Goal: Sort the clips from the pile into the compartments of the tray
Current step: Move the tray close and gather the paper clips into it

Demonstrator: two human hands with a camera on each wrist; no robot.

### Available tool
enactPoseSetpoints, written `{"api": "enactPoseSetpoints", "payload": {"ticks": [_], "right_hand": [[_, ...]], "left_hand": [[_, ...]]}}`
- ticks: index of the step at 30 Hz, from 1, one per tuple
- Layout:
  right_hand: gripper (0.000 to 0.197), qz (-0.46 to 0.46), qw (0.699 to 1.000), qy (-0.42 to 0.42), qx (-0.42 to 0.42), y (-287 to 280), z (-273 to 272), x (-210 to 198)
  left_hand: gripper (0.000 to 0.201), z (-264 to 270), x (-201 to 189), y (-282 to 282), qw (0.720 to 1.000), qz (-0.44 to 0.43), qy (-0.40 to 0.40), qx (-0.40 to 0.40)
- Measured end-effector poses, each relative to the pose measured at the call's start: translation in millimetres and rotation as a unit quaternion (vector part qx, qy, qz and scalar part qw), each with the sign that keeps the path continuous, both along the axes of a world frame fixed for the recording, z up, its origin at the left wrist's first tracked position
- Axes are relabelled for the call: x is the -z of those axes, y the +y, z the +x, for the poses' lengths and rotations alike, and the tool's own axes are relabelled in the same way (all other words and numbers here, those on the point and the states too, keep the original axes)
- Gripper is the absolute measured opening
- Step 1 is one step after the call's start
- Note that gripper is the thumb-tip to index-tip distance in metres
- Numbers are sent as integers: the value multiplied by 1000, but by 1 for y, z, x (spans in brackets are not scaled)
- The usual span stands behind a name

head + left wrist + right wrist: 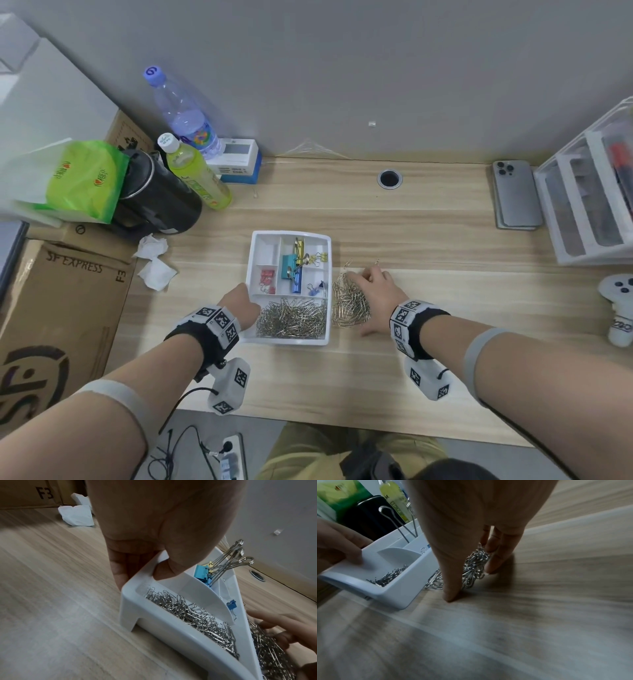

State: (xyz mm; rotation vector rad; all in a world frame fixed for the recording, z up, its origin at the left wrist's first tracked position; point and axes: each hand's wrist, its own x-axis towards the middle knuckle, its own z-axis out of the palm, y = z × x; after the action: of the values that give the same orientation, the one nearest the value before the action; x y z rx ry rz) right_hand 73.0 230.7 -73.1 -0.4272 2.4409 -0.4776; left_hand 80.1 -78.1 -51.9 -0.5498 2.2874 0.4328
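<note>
The white compartment tray (329,270) sits mid-table. Its front compartment holds several silver paper clips (291,322); other compartments hold red binder clips (267,278), large teal and blue binder clips (292,272), yellow ones (310,257) and small blue ones (314,289). My left hand (245,298) grips the tray's left rim, thumb (163,572) inside and fingers outside. A loose pile of paper clips (347,305) lies against the tray's right side. My right hand (368,301) spreads over the pile, thumb (452,582) on the table, straight fingers (494,555) on its far side.
Crumpled tissues (154,263), a cardboard box (61,308), a black kettle (161,202) and bottles (195,174) crowd the left. A phone (515,195), a white drawer organizer (589,195) and a white controller (620,308) stand at the right. A cable hole (389,179) is behind.
</note>
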Motion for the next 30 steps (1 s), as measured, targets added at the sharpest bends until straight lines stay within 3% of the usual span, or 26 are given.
{"api": "enactPoseSetpoints", "payload": {"ticks": [7, 13, 18, 30], "right_hand": [[88, -56, 997, 2, 61, -21, 1, 9], [39, -80, 992, 10, 94, -28, 7, 11], [18, -94, 989, 2, 112, -29, 5, 9], [10, -95, 988, -35, 119, -11, -11, -16]], "left_hand": [[22, 0, 1, 5, 999, 43, 12, -3], [29, -1, 1, 6, 998, 63, 23, -6], [31, -2, -2, 6, 998, 64, 18, -13], [31, -4, -6, 10, 999, 51, -4, -12]]}}
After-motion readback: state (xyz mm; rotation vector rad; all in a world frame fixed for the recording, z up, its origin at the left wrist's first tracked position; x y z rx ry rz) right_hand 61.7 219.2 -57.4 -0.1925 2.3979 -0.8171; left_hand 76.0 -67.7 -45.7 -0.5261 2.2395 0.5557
